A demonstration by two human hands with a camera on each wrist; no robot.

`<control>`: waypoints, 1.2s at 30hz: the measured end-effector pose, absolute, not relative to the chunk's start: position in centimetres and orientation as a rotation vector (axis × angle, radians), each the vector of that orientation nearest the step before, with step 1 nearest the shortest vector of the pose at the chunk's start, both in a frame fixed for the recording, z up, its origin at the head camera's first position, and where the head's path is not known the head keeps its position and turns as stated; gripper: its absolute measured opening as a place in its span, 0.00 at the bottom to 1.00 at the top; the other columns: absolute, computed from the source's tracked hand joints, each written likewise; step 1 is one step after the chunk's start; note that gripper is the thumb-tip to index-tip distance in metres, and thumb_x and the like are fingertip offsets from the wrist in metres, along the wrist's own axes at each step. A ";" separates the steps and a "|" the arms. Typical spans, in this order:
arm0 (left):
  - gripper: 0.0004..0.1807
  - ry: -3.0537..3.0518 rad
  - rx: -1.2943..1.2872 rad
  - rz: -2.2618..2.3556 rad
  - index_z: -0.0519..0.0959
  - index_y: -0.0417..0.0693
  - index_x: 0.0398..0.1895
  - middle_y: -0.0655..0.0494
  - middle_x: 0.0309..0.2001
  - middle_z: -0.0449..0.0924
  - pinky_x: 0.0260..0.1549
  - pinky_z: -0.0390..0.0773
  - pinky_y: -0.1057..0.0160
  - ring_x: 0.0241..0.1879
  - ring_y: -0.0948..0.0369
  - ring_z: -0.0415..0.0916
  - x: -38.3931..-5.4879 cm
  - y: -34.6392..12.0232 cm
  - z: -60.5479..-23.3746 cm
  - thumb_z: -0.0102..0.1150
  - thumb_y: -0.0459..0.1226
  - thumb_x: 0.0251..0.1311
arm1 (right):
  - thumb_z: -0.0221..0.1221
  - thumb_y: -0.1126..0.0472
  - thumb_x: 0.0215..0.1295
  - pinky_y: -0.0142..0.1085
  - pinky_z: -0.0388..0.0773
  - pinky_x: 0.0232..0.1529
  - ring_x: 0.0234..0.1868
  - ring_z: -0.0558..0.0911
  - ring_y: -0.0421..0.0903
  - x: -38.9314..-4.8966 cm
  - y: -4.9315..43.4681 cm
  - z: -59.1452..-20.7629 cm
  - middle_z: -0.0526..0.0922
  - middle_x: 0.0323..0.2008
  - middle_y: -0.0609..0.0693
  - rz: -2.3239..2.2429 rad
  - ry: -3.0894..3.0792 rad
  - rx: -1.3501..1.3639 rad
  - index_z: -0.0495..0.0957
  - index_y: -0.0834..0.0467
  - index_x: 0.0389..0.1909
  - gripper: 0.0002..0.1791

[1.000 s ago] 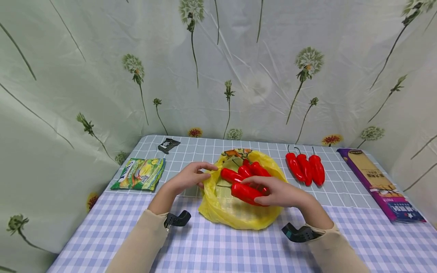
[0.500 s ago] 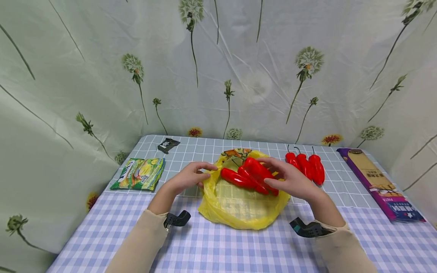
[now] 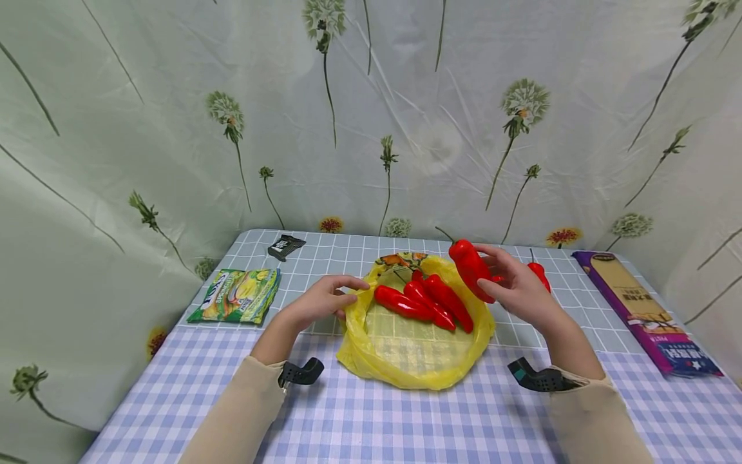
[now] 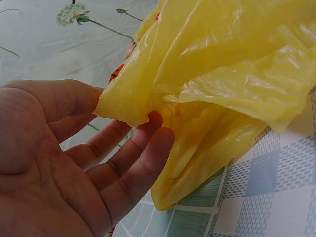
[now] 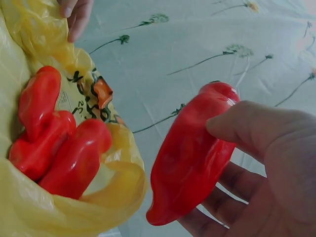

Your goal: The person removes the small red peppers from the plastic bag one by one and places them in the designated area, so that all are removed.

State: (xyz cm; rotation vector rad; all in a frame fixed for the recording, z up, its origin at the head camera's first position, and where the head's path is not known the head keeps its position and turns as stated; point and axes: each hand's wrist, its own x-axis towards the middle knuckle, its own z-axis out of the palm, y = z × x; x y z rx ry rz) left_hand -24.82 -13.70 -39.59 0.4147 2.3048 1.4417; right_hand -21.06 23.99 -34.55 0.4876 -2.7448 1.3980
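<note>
My right hand (image 3: 518, 283) holds a red pepper (image 3: 471, 267) with a green stem, raised above the right rim of the yellow plastic bag (image 3: 362, 361). In the right wrist view the thumb lies across this pepper (image 5: 190, 158), with the other fingers behind it. Three more red peppers (image 3: 443, 299) lie inside the open bag. At the bag's left rim, my left hand (image 3: 324, 299) pinches the plastic between thumb and forefinger; in the left wrist view its other fingers are spread below the yellow film (image 4: 128, 98).
Behind my right hand a red pepper (image 3: 539, 274) shows on the table, its neighbours mostly hidden. A purple pasta packet (image 3: 643, 316) lies far right. Left stand a green-yellow packet (image 3: 237, 296) and a small black packet (image 3: 286, 247). A floral curtain (image 3: 371, 116) backs the table.
My right hand has lifted one pepper out of the bag and carried it up and right, turning it stem-up. The left hand stays at the rim.
</note>
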 end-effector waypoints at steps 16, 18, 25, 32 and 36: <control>0.17 2.317 0.396 1.434 0.80 0.53 0.60 0.51 0.68 0.72 0.38 0.85 0.62 0.46 0.58 0.80 -24.9 -13.7 -39.7 0.53 0.36 0.71 | 0.59 0.54 0.71 0.63 0.72 0.61 0.66 0.70 0.65 -21.9 25.3 -35.3 0.67 0.68 0.65 1.433 -2.697 0.211 0.50 0.44 0.79 0.41; 0.17 2.315 0.397 1.434 0.80 0.53 0.60 0.51 0.68 0.72 0.38 0.85 0.62 0.45 0.58 0.80 -24.9 -13.7 -39.6 0.53 0.36 0.71 | 0.59 0.52 0.71 0.64 0.70 0.62 0.67 0.69 0.66 -22.0 25.5 -35.5 0.66 0.70 0.65 1.446 -2.686 0.171 0.48 0.43 0.79 0.42; 0.17 2.315 0.412 1.437 0.80 0.52 0.60 0.49 0.69 0.71 0.37 0.85 0.62 0.45 0.57 0.80 -24.9 -13.7 -39.6 0.53 0.36 0.71 | 0.59 0.52 0.71 0.62 0.70 0.64 0.68 0.67 0.64 -22.2 26.2 -35.9 0.63 0.72 0.63 1.491 -2.631 0.022 0.47 0.42 0.80 0.42; 0.17 2.316 0.415 1.437 0.80 0.51 0.60 0.48 0.69 0.71 0.38 0.85 0.62 0.45 0.57 0.80 -24.8 -13.7 -39.7 0.53 0.36 0.71 | 0.57 0.53 0.72 0.61 0.71 0.64 0.68 0.66 0.62 -22.9 27.1 -36.6 0.63 0.72 0.63 1.501 -2.595 -0.090 0.47 0.42 0.80 0.41; 0.17 2.313 0.414 1.439 0.80 0.52 0.60 0.49 0.69 0.71 0.38 0.85 0.62 0.45 0.57 0.80 -24.8 -13.7 -39.6 0.54 0.36 0.71 | 0.55 0.54 0.73 0.61 0.72 0.64 0.69 0.64 0.61 -23.2 27.5 -36.8 0.62 0.73 0.62 1.495 -2.581 -0.166 0.47 0.42 0.80 0.40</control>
